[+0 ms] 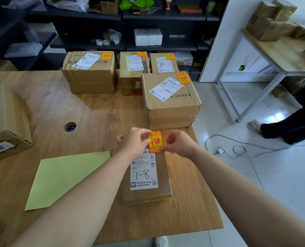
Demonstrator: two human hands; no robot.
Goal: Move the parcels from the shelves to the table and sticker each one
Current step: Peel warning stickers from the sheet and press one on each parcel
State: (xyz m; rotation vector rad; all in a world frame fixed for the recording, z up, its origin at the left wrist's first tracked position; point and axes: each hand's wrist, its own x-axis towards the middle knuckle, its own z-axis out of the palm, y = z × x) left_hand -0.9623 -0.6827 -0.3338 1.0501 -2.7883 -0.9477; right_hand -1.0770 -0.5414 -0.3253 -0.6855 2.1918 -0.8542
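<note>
Both grips clamped on the fragile sticker (155,141), left hand (133,142) and right hand (179,143) pinching its edges at the far end of the parcel (163,177) on the surface (76,107), lower centre of frame; stickering underway, next probably pressing it down flat.

The left edge cuts off the carton (3,120), and the side-table boxes (272,20) are blurred.

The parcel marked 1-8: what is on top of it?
A white shipping label and a red-and-yellow fragile sticker at its far end, held by the left hand and right hand. The left hand covers the label's top.
</note>
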